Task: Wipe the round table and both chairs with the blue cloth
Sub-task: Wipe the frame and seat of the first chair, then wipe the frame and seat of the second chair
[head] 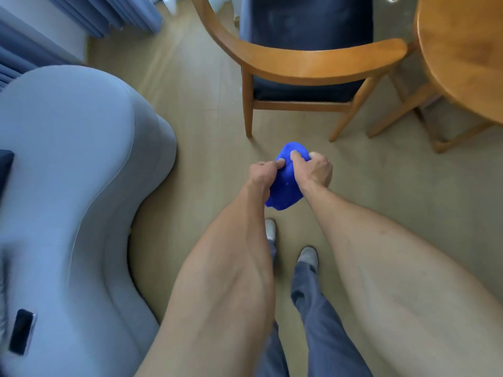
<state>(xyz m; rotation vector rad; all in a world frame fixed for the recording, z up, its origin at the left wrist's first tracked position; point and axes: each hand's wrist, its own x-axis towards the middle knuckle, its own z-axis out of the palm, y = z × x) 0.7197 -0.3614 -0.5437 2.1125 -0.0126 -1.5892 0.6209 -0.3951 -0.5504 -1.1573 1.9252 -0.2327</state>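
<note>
The bright blue cloth [285, 186] is bunched up in mid-air above the floor, held between both hands. My left hand [262, 174] pinches its left side and my right hand [313, 170] grips its top right. Ahead stands a wooden chair [313, 63] with a curved backrest and a dark blue seat, its back toward me. The round wooden table [468, 55] shows at the upper right, partly cut off by the frame edge. Only one chair is in view.
A light blue-grey sofa [68, 186] fills the left side, with a dark phone [21, 331] lying on it. Blue curtains [103, 14] hang at the upper left. The table's wooden legs [441, 126] spread over the floor at the right. My feet [307, 257] stand on wood flooring.
</note>
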